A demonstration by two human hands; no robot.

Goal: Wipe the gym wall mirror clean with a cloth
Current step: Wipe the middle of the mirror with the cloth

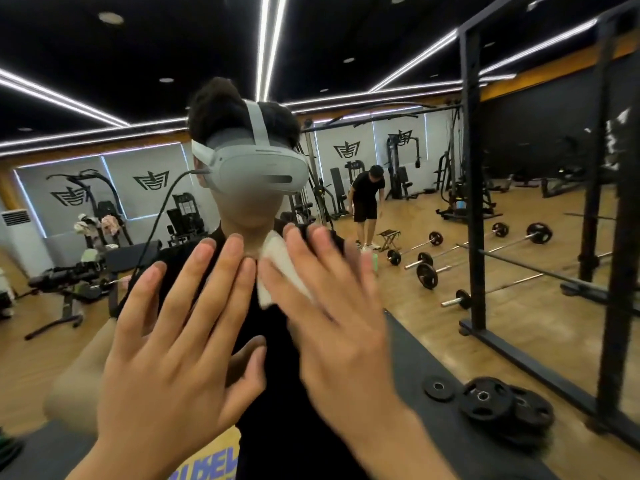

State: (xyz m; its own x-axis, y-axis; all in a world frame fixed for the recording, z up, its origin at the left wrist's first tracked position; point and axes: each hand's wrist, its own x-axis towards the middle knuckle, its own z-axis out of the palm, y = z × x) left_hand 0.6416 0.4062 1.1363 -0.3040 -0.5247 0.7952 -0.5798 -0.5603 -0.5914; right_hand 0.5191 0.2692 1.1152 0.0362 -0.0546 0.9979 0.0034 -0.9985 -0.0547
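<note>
At frame centre, a white cloth (280, 268) is pressed to the mirror (69, 341) under the straight-fingered right hand (339, 323); the left hand (173, 341) is held flat, fingers spread.

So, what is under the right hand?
A white cloth, pressed against the mirror by the flat right hand. Only its left part shows; the hand covers the rest.

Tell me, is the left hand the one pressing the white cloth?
No, the white cloth sits under the straight fingers of the right hand, while the left hand is spread bare beside it.
</note>
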